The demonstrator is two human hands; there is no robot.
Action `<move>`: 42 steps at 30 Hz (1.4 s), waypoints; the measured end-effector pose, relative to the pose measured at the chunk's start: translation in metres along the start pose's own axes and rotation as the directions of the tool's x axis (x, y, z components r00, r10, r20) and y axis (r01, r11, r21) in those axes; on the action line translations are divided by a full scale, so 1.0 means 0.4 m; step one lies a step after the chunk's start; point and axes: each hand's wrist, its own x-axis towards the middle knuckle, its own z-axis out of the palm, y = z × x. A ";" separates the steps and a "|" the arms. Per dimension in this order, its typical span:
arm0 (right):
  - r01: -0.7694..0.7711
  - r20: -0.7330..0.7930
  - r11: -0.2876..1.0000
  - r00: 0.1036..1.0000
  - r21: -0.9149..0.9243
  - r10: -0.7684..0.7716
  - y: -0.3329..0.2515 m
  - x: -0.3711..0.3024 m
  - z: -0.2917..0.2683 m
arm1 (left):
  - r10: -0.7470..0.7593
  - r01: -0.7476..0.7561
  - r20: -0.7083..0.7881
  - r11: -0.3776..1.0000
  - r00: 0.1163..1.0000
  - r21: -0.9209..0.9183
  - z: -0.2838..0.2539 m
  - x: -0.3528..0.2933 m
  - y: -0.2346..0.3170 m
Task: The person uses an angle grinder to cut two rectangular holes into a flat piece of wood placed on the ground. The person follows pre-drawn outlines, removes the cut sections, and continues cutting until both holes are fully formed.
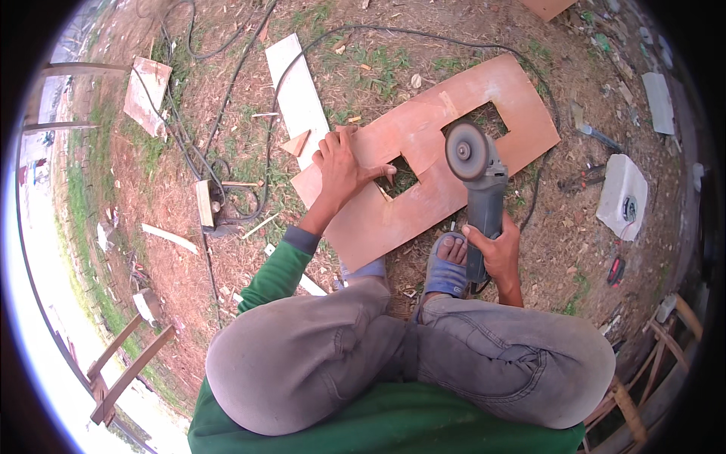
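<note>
A reddish plywood board point(363, 234) with two square cutouts lies aslant on the ground before my feet. My left hand point(340, 170) grips its far left edge, fingers curled and thumb reaching over the nearer cutout. In my right hand point(495, 257) is a dark angle grinder point(485, 200), held by the lower end of its body. Its round disc point(466, 150) points away from me and hangs over the board beside the farther cutout. Whether the disc touches the wood or spins, I cannot tell.
A black cable point(393, 29) loops round behind the board. Beyond my left hand lies a pale plank point(299, 87). On the left, cables meet a small wooden block point(203, 203). To the right are a white foam block point(622, 198) and a red-black tool point(615, 271). My sandalled feet point(446, 268) stand close by.
</note>
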 end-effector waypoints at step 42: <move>0.030 0.096 0.941 0.995 -0.336 0.002 0.075 0.105 -0.018 | -0.366 0.275 0.119 0.412 0.923 -0.868 0.165 -0.293 0.078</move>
